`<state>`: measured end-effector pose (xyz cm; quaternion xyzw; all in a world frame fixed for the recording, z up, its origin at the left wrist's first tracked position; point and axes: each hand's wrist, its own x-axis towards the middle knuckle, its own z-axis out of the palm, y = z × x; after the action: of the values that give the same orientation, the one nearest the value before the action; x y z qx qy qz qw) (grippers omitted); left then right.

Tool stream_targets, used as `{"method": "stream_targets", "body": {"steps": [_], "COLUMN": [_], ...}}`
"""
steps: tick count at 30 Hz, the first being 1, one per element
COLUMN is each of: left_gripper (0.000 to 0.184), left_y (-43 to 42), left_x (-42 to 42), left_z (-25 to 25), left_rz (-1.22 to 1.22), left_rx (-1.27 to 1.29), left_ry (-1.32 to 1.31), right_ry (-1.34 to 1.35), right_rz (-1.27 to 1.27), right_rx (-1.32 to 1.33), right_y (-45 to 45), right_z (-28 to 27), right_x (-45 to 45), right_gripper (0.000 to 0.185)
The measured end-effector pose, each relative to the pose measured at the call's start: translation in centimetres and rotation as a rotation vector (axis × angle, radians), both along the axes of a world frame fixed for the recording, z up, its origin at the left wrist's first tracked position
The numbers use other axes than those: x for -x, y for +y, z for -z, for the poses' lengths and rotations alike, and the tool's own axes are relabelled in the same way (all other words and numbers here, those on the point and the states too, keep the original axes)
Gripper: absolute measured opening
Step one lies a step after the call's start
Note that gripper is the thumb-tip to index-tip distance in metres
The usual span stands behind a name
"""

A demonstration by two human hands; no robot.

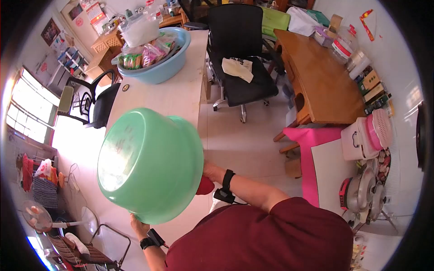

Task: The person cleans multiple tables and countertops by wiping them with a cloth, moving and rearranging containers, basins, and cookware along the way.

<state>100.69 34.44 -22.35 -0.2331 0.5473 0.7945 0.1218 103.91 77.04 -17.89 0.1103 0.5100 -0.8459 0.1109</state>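
A large green plastic basin [149, 162] is tipped on its side in front of me, its round bottom turned up and to the left. My left hand [138, 226] grips the rim at the lower edge, fingers partly hidden behind it. On the right side, my right hand [211, 172] is closed at the rim, with most of its fingers out of sight. Just below that hand, a red item [205, 186] shows, too little of it visible to name. The basin's inside faces away from the camera.
Beyond the basin is a pale table [181, 97] carrying a blue tub [156, 74] of packaged goods. A black office chair [244, 86] and a wooden desk [323, 83] are farther off. At right are a pot [361, 189] and a pink-draped surface [312, 149]; a fan [37, 216] stands left.
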Motion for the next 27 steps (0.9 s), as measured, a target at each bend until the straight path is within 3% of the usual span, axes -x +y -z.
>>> {"method": "stream_targets", "body": {"steps": [2,5,7,8,10,13,17,20,22,23,25,27], "left_gripper": [0.037,0.038,0.036,0.035,0.036,0.037,0.034,0.033,0.033,0.033,0.032,0.03], "left_y": [-0.6,-0.5,-0.8,-0.8,0.7,2.3,3.0,3.4,2.6,2.3,7.3,7.9], "left_x": [0.5,1.0,1.1,1.2,2.1,1.5,1.4,2.2,3.4,3.8,4.1,4.8], "left_z": [1.1,0.2,-0.9,-1.5,-3.5,-4.0,-4.0,-5.6,-5.7,-5.6,-10.6,-10.0], "left_rz": [0.053,0.099,0.258,0.309,0.095,-0.026,0.137,0.102,0.446,0.553,-0.099,-0.193], "left_rx": [-0.001,0.059,0.333,0.425,-0.026,-0.058,-0.005,-0.214,0.119,0.232,-0.385,-0.425], "left_ry": [-0.029,-0.042,0.135,0.193,-0.01,-0.021,0.111,-0.088,0.168,0.26,-0.191,-0.242], "right_ry": [-0.049,-0.001,-0.051,-0.058,0.124,0.057,0.019,0.049,-0.079,-0.077,0.124,0.125], "right_rz": [-0.035,-0.013,0.023,0.026,0.051,0.07,0.049,-0.067,0.041,0.048,0.077,0.064], "right_rx": [0.101,0.075,-0.202,-0.2,-0.164,-0.238,-0.382,-0.282,0.191,0.192,0.135,0.089], "right_y": [-0.2,-0.3,-0.3,-0.3,-0.6,-0.2,2.3,3.5,3.7,3.7,3.7,4.3], "right_z": [0.0,0.6,-0.8,-0.2,1.1,-0.1,-2.5,-1.5,-1.5,-1.5,-1.5,-1.9], "right_x": [0.5,0.7,0.7,0.9,1.6,2.0,2.6,3.2,3.6,3.9,4.7,5.8], "right_gripper": [0.064,0.052,0.052,0.052,0.05,0.042,0.037,0.042,0.04,0.04,0.042,0.042]}}
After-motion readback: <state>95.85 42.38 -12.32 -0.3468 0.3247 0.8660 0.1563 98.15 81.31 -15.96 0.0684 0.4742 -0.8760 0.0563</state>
